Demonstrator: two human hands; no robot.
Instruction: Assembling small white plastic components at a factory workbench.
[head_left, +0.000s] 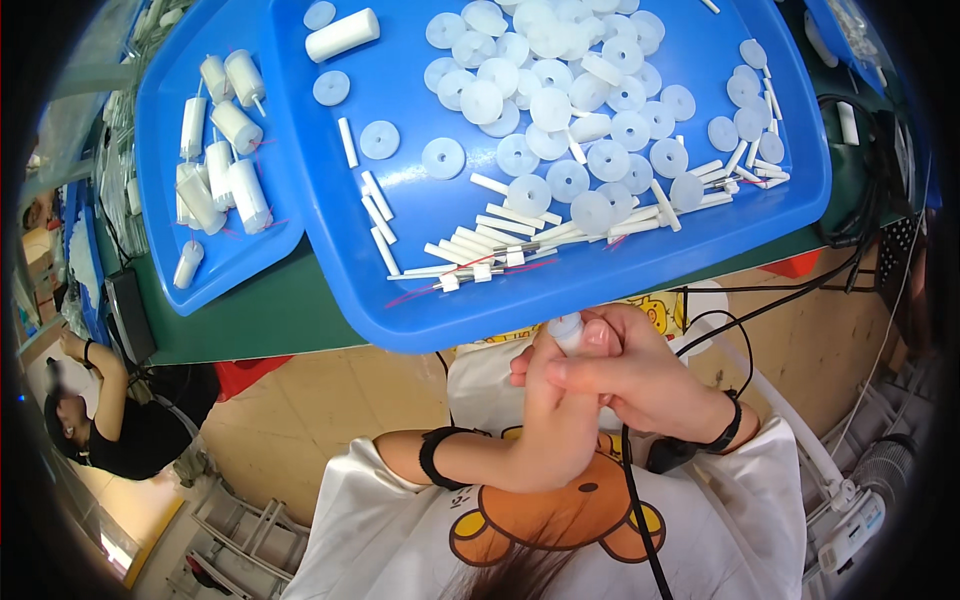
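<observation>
Both my hands are together in front of my chest, just off the near edge of the large blue tray (400,335). Between them is a white cylinder (567,334), with only its pale round end showing. My left hand (556,392) is closed around it from the left. My right hand (640,365) wraps over it from the other side, the thumb lying across. The fingers hide most of the cylinder. In the large tray lie many translucent discs with centre holes (608,160), thin white tubes (506,226) and small white blocks on metal pins (482,271).
A smaller blue tray (285,255) at the left holds several white cylinders with thin red wires (247,195). Both trays rest on a green table (205,335). Black cables (745,290) hang at the right. Another person (125,420) sits at the far left.
</observation>
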